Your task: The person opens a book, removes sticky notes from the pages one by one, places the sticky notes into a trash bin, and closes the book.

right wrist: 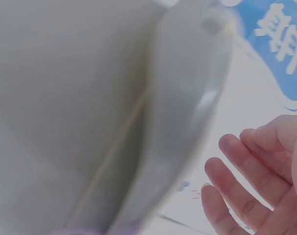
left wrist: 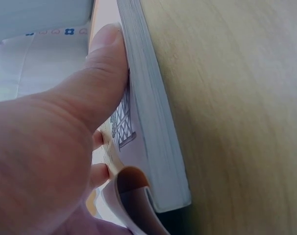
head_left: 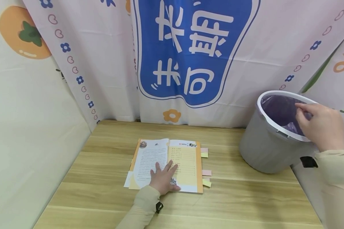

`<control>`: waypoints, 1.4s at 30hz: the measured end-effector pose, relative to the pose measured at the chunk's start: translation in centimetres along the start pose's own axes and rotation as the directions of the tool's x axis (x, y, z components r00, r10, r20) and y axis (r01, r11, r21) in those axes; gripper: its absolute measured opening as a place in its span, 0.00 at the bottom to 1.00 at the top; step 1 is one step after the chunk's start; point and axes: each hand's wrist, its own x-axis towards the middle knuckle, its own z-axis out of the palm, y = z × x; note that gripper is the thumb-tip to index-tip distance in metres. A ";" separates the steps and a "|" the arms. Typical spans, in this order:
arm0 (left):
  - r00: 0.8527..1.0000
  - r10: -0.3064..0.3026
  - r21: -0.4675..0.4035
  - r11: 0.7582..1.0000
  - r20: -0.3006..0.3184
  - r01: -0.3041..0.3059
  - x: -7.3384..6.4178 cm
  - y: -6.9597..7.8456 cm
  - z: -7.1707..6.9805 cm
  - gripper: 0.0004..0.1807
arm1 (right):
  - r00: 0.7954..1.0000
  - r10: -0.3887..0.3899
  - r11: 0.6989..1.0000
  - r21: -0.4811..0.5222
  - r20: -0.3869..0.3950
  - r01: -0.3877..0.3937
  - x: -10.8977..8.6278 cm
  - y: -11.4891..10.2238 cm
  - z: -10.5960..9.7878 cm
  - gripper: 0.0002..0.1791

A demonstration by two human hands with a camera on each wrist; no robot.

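My left hand (head_left: pixel 162 180) lies with fingers spread on an open book (head_left: pixel 149 159), pressing near its bottom edge and centre fold. In the left wrist view the thumb (left wrist: pixel 102 73) rests along the page beside the thick page edges (left wrist: pixel 156 122). My right hand (head_left: pixel 322 122) is over the mouth of a grey waste bin (head_left: pixel 269 143), thumb and forefinger close together. The right wrist view shows its other fingers (right wrist: pixel 246 171) loosely bent beside the bin's rim (right wrist: pixel 187 98), and nothing shows in them.
Pink and yellow sticky tabs (head_left: pixel 207 172) stick out from the book's right side. A purple liner (head_left: pixel 278 108) lines the bin, which stands at the right edge of the wooden table (head_left: pixel 103 197). Printed curtains (head_left: pixel 111 70) hang behind and at the sides.
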 end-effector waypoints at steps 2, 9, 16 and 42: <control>1.000 0.001 -0.002 1.000 -0.002 -0.001 0.1 0.0 0.0 0.54 | 0.997 -0.013 1.000 0.025 -0.071 0.015 -0.5 -1.1 -0.2 0.14; 1.000 -0.003 -0.004 1.000 0.000 0.003 0.1 -0.1 0.2 0.54 | 0.969 -0.006 0.979 0.195 -0.247 0.056 -2.9 -4.5 0.5 0.14; 1.000 0.002 -0.009 1.000 0.005 -0.002 0.2 -0.1 0.3 0.54 | 0.958 -0.015 0.952 0.289 -0.285 0.101 -6.3 -7.6 2.7 0.12; 1.000 -0.008 -0.007 1.000 0.013 0.009 0.2 -0.1 0.3 0.55 | 0.929 0.115 0.838 0.467 0.353 -0.281 -20.6 -16.2 14.6 0.12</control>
